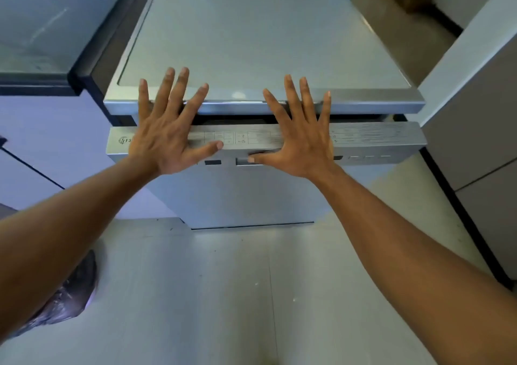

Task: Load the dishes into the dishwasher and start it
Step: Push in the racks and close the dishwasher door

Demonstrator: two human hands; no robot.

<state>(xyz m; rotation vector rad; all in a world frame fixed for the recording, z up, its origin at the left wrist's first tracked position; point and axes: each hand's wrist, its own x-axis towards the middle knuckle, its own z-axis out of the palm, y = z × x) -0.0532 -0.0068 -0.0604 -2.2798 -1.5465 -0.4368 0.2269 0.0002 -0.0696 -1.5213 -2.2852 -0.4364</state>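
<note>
Two hands are extended over the front of the silver, box-shaped freestanding dishwasher (251, 43). Left hand (167, 132): fingers straight and spread wide, holding nothing, lying across the printed control strip (251, 138) on the door's top edge, fingertips reaching the lid's front lip. Right hand (303, 141): equally spread and empty, thumb over the recessed door handle (241, 162). The door (237, 197) stands slightly ajar, with a dark gap below the lip. The unit stands on grey floor tiles (223, 294), beside a pale cabinet front (42, 141).
</note>
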